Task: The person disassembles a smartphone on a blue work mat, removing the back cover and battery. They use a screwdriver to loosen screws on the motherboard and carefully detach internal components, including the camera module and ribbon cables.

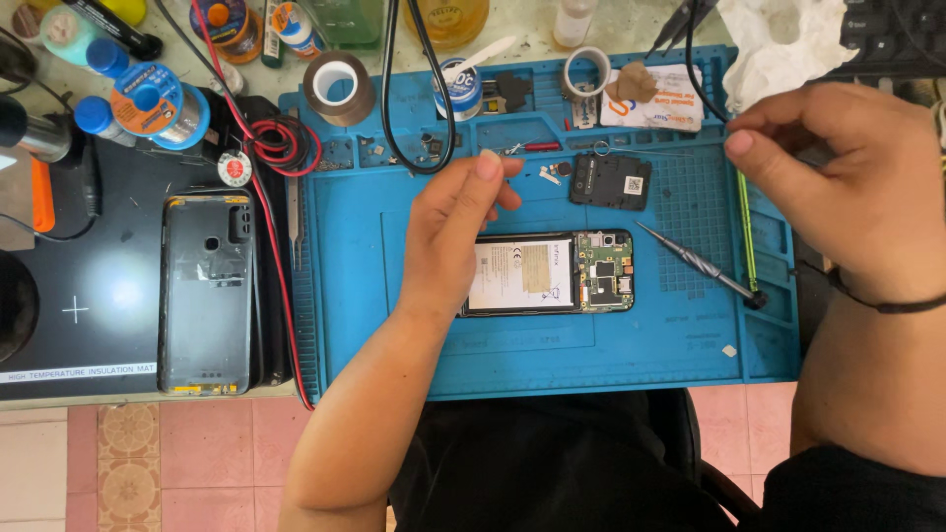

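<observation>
Opened phone, back shell already off, under our left hand, fingers loosely curled, empty; right hand pinching green tweezers; board still mounted

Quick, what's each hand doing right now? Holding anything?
Left hand: fingers pinched over the opened phone; whether they hold anything cannot be told.
Right hand: pinching the top of thin green tweezers.

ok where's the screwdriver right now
The screwdriver lies on the blue repair mat, right of the opened phone, below the right hand.
</observation>
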